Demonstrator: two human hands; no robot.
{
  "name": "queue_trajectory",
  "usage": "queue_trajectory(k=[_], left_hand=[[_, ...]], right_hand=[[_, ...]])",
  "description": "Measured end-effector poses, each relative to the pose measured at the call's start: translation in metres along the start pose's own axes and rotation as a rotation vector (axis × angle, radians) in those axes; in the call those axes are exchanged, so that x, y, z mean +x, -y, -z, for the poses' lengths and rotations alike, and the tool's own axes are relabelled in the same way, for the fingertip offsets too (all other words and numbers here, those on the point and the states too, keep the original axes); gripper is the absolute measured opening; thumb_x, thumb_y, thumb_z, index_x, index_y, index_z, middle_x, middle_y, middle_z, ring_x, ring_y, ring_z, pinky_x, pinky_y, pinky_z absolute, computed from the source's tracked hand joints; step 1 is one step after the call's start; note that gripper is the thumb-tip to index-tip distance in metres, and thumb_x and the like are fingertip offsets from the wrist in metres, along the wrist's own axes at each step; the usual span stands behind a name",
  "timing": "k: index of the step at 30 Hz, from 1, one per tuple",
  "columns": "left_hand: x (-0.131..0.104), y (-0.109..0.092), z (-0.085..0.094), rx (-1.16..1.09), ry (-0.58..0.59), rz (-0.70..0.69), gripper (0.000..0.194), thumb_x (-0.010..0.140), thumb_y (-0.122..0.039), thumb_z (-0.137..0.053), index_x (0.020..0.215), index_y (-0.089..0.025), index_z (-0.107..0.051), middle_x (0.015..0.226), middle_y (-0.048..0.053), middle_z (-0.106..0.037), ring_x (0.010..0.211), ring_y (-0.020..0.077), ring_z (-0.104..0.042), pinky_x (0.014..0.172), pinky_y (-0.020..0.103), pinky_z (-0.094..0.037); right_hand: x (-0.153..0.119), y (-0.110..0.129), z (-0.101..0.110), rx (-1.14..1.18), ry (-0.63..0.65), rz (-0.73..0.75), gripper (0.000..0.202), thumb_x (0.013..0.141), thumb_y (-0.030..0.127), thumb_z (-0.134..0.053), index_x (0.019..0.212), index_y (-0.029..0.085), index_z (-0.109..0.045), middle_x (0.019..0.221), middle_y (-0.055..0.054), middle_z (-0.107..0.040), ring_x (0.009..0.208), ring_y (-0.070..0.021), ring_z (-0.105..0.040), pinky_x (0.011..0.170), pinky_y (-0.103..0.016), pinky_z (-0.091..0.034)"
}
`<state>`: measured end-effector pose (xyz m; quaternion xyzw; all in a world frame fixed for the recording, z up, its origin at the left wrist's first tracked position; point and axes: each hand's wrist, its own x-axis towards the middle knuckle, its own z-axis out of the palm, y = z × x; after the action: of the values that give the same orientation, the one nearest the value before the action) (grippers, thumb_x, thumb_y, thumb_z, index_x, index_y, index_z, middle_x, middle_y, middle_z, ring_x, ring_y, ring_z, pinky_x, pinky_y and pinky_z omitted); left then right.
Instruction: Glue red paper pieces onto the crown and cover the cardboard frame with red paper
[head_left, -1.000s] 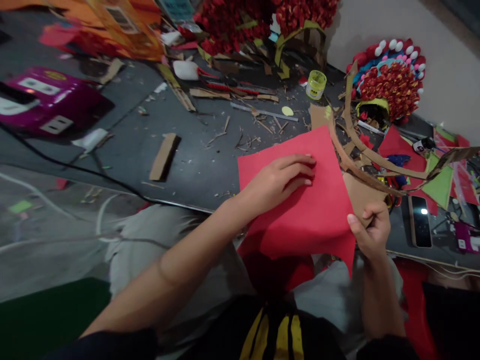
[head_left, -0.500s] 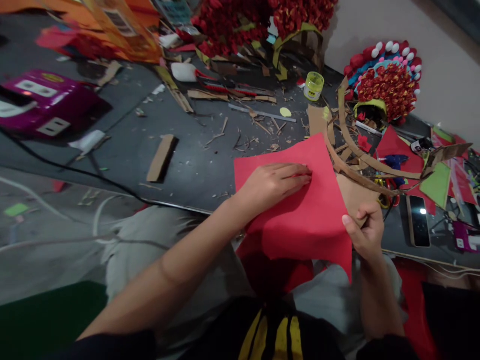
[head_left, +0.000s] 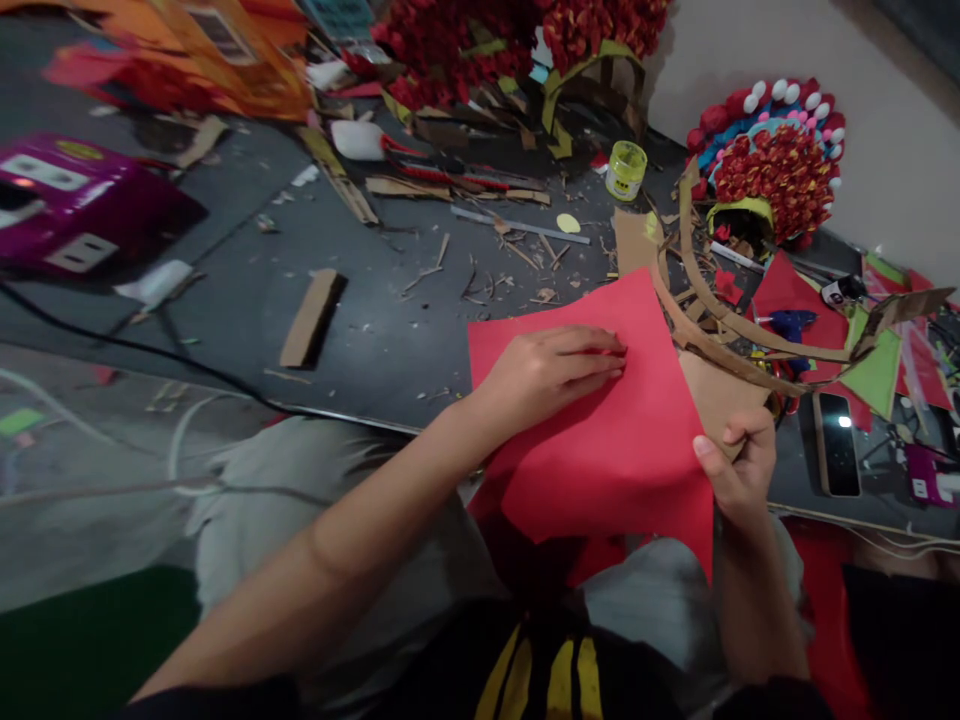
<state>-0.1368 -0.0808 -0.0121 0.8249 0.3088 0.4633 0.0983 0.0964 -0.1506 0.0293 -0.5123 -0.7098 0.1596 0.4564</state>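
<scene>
A red sheet of paper [head_left: 592, 440] lies partly on the table's front edge and hangs down over my lap. My left hand [head_left: 559, 370] rests flat on top of it, fingers stretched out to the right. Beneath the sheet's right side a piece of brown cardboard [head_left: 716, 395] sticks out. My right hand [head_left: 739, 460] is closed on the cardboard's lower corner, with the thumb right at the red sheet's edge; whether it also grips the paper is hard to tell. Curved cardboard strips [head_left: 735, 350] lie just beyond the cardboard.
A cardboard strip [head_left: 311, 318] lies left of the sheet, with a purple power socket [head_left: 82, 205] farther left. Beyond are a yellow-lidded jar [head_left: 625, 172] and scraps. A phone [head_left: 838, 443], a blue glue gun [head_left: 790, 322] and a decorated headpiece [head_left: 776, 180] are on the right.
My right hand has shifted slightly right and down, and the sheet's lower right corner has dropped a little with it. My left hand stays on the paper. The view has shifted slightly.
</scene>
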Motion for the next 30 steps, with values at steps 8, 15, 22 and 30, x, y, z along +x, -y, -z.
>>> queue_trajectory(k=[8, 15, 22, 30], left_hand=[[0.002, -0.004, -0.001, 0.045, -0.023, 0.045, 0.016, 0.09, -0.025, -0.057, 0.088, -0.017, -0.071, 0.094, 0.008, -0.074, 0.091, 0.0172, -0.07, 0.078, 0.027, -0.058], [0.003, -0.009, 0.003, 0.227, 0.027, -0.03, 0.017, 0.091, -0.022, -0.055, 0.086, -0.017, -0.069, 0.095, 0.006, -0.074, 0.088, 0.0163, -0.071, 0.064, 0.02, -0.054], [0.0, -0.014, 0.0, 0.393, 0.034, -0.058, 0.026, 0.095, -0.025, -0.048, 0.082, -0.018, -0.069, 0.092, 0.003, -0.074, 0.075, 0.0119, -0.069, 0.05, 0.019, -0.046], [0.001, -0.015, 0.0, 0.408, 0.057, -0.023, 0.031, 0.096, -0.027, -0.045, 0.076, -0.018, -0.067, 0.095, 0.006, -0.071, 0.078, 0.0129, -0.067, 0.046, 0.019, -0.042]], right_hand=[[-0.001, -0.003, 0.0, -0.024, -0.006, 0.009, 0.017, 0.074, 0.024, -0.06, 0.073, 0.023, -0.044, 0.065, 0.006, -0.037, 0.056, -0.0096, -0.037, 0.054, -0.024, -0.028], [0.001, 0.003, -0.005, -0.06, 0.019, 0.096, 0.016, 0.076, 0.021, -0.059, 0.073, 0.023, -0.043, 0.063, 0.007, -0.04, 0.053, -0.0087, -0.038, 0.052, -0.024, -0.029], [-0.001, 0.004, -0.007, -0.121, 0.037, 0.158, 0.018, 0.076, 0.02, -0.06, 0.071, 0.023, -0.043, 0.058, 0.008, -0.038, 0.048, -0.0081, -0.035, 0.048, -0.024, -0.028], [0.0, 0.006, -0.009, -0.15, 0.046, 0.228, 0.018, 0.078, 0.018, -0.059, 0.071, 0.023, -0.043, 0.056, 0.009, -0.038, 0.045, -0.0063, -0.035, 0.045, -0.022, -0.03]])
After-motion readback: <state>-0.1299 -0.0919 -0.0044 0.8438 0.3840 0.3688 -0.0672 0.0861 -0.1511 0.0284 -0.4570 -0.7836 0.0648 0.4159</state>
